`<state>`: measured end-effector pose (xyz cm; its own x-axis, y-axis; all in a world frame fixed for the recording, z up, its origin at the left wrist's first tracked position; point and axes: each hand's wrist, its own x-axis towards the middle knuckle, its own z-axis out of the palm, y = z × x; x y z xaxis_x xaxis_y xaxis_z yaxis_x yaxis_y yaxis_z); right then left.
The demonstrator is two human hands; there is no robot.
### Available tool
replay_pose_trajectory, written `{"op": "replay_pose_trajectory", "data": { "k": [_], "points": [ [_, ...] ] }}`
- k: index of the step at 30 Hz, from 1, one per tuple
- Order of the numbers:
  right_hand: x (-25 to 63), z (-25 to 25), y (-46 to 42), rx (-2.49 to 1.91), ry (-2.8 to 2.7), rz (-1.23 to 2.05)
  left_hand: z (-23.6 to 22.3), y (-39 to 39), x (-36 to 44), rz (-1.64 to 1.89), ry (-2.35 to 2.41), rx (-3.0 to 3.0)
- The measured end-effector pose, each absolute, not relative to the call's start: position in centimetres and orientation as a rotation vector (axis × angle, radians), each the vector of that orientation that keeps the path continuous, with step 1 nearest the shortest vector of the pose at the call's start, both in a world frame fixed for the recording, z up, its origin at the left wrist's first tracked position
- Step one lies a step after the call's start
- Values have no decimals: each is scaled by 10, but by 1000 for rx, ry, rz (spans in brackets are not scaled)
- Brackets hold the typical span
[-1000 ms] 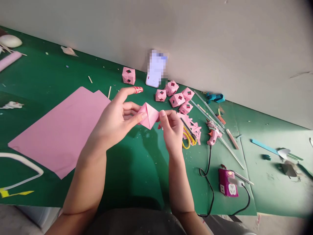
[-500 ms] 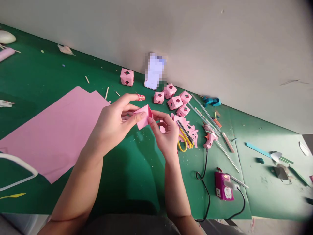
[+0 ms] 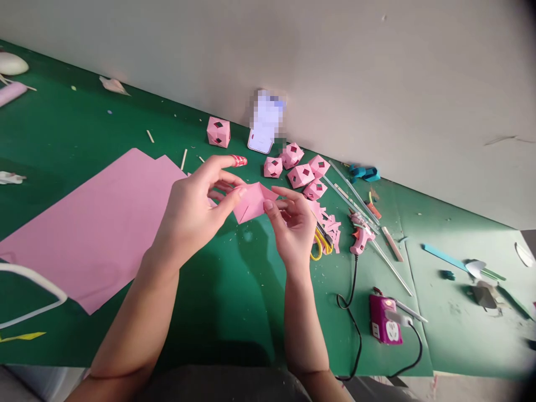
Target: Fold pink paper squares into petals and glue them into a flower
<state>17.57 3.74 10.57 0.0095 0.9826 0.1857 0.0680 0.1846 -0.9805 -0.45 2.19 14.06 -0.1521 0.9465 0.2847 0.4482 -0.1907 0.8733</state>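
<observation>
Between my two hands is a small folded piece of pink paper [image 3: 251, 202], with creases and a slit showing. My left hand [image 3: 205, 204] pinches its left side between thumb and fingers; the index finger, its tip wrapped in a red patterned covering, sticks out above. On the right edge, my right hand [image 3: 293, 220] grips the paper with thumb and fingertips. Beyond my hands stand several finished-looking pink paper shapes with diamond-shaped holes, such as a separate one [image 3: 218, 132] and a cluster [image 3: 300, 176]. A large pink sheet [image 3: 104, 223] lies left of my left hand.
Pink paper scraps [image 3: 330, 223] and yellow-handled scissors [image 3: 318, 245] lie right of my right hand. Further right are a pink glue gun [image 3: 360, 234], clear glue sticks [image 3: 391, 268] and a purple power socket [image 3: 383, 319] with cords. A phone [image 3: 266, 123] leans on the wall [image 3: 377, 84].
The small pink paper has opened out flatter and wider. My right hand has shifted right, pulling its right edge outward and covering more of the scraps and scissors.
</observation>
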Motion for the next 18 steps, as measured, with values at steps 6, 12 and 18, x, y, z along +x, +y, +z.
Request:
{"op": "replay_pose_trajectory", "data": {
  "k": [6,12,18],
  "points": [
    [176,108,38,-1086,-1410,1203,139,27,-8,1383,1636,1524],
    [180,107,39,-1016,-1375,1400,141,26,-5,1381,1591,1415],
    [181,109,39,-940,-1296,1445,146,24,-10,1481,1630,1322]
  ]
}}
